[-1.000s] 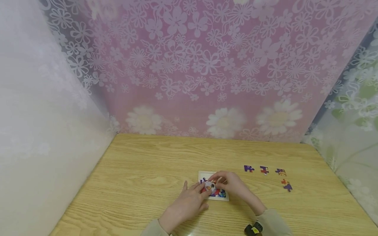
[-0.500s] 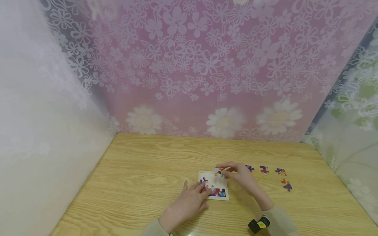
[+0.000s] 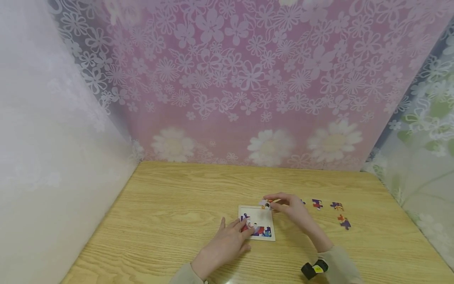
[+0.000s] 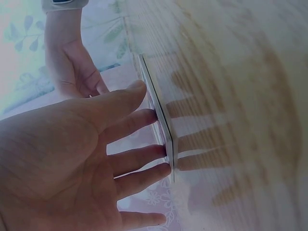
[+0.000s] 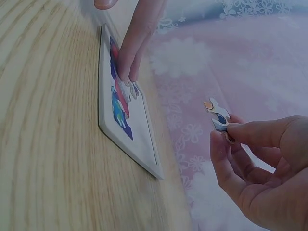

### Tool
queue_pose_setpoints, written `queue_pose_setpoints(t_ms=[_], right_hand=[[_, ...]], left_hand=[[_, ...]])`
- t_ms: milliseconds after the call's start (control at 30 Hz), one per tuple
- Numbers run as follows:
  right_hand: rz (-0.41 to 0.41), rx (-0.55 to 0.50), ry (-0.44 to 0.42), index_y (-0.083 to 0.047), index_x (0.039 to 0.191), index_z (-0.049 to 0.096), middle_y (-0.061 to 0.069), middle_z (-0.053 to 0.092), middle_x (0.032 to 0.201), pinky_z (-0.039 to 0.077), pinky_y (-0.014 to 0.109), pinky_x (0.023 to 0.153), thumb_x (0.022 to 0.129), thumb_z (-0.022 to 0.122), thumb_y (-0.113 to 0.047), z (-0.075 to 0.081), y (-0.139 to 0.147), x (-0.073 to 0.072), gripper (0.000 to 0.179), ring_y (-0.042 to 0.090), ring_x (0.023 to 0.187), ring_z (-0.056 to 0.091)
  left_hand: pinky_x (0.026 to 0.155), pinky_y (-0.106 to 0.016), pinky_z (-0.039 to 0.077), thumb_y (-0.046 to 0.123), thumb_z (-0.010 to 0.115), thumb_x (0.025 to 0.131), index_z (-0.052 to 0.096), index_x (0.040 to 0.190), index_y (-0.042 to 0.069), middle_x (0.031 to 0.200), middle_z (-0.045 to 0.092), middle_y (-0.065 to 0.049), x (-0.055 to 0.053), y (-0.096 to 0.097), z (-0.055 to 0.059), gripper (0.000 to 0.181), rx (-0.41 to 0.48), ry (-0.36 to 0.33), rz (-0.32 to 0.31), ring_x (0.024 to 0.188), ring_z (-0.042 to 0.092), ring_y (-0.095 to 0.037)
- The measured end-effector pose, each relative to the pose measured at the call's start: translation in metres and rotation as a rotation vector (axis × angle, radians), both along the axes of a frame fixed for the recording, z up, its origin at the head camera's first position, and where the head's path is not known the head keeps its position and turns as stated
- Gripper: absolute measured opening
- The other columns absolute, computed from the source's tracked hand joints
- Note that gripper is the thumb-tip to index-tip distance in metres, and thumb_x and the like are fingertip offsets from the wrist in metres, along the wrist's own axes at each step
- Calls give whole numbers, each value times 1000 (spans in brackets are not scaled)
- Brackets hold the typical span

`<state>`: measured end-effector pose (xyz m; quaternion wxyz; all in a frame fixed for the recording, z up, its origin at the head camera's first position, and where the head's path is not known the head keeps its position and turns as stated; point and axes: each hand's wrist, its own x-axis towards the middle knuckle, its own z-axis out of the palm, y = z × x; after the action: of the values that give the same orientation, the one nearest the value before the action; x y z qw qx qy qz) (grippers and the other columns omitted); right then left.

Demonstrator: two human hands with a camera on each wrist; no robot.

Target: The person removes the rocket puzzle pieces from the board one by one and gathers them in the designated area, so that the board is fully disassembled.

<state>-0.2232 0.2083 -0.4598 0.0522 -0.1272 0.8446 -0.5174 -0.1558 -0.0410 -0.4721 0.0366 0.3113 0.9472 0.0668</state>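
A small puzzle board [image 3: 260, 217] with a white frame lies on the table, its near part filled with coloured pieces and its upper right part bare white. My left hand [image 3: 227, 241] rests on the board's left side, fingers spread and fairly straight; in the left wrist view the fingertips touch its surface. Above the board's far right corner, my right hand [image 3: 292, 211] pinches a puzzle piece [image 5: 220, 118] between thumb and fingers. That piece is mostly white, with a dark eye-like spot and an orange patch. In the right wrist view it is held up, apart from the board.
Loose puzzle pieces lie to the right on the wooden table [image 3: 184, 197]: a purple and red piece [image 3: 317, 204], a purple and orange piece [image 3: 337, 206] and an orange and purple piece [image 3: 345, 223]. Another peeks out behind the right hand. A floral curtain [image 3: 227, 79] hangs behind.
My right hand has lifted the white piece off the middle of the board and carried it away to the far right corner. My left hand has stayed in place.
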Motion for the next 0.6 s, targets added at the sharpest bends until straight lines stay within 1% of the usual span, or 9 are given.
queue_pose_setpoints(t_ms=[200,367,467,600], right_hand=[[10,-17,10,-7,124,72,17,68,127,60,42,84,99,66,-18,0,9,1,28,25,99,68],[-1,-28,13,-5,125,71,20,68,124,61,40,82,99,66,-17,-2,18,1,29,29,96,70],[-6,-30,7,-4,126,70,20,68,123,61,39,82,100,65,-16,-4,25,2,29,26,95,70],[-13,-20,1,-5,128,69,20,68,122,61,37,82,100,65,-18,-4,37,5,31,24,96,70]], left_hand=[[110,-66,36,44,63,98,56,147,29,154,49,-6,1,0,1,51,2,-9,3,142,46,-29],[109,-68,36,43,63,98,57,146,28,154,49,-7,0,1,-1,51,10,-10,1,141,47,-29],[109,-68,36,43,63,98,57,146,27,154,49,-7,0,1,-2,51,10,-14,3,141,46,-29],[110,-67,35,43,63,98,56,147,28,155,48,-6,0,1,0,51,1,-17,7,142,46,-28]])
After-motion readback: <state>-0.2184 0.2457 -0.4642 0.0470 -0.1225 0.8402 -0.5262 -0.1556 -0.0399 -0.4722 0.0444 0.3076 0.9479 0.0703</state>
